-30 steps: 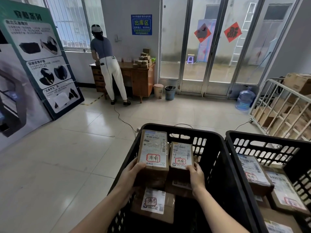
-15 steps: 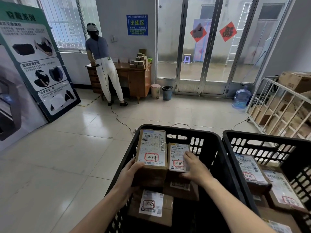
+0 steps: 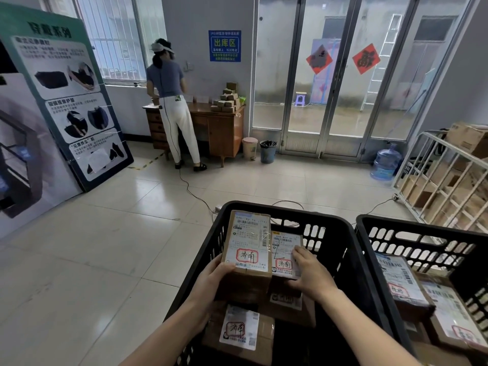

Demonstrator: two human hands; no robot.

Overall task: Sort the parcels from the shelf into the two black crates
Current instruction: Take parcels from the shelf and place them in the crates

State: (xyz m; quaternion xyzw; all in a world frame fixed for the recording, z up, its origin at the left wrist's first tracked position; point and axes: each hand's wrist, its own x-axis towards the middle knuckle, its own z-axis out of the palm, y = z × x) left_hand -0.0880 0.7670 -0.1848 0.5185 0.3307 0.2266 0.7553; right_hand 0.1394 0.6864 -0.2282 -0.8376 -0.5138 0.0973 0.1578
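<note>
Two black crates stand side by side below me: the left crate (image 3: 327, 220) and the right crate (image 3: 422, 231). Inside the left one, my left hand (image 3: 211, 281) grips the near left corner of a tall cardboard parcel (image 3: 248, 241) with a white label and red stamp. My right hand (image 3: 309, 273) lies over a smaller labelled parcel (image 3: 286, 247) beside it, fingers spread on its top. Another stamped parcel (image 3: 239, 330) lies lower in the same crate. The right crate holds several labelled parcels (image 3: 398, 281).
A white metal shelf (image 3: 449, 180) with cardboard boxes stands at the right. A person (image 3: 171, 101) works at a wooden desk (image 3: 219, 128) by the far wall. Two bins (image 3: 260, 149), a water jug (image 3: 385, 162), a floor cable and a leaning poster board (image 3: 66, 101) surround the tiled floor.
My right hand has slid from the small parcel's near edge onto its top. Both parcels have sunk slightly into the left crate. My view has tilted a little.
</note>
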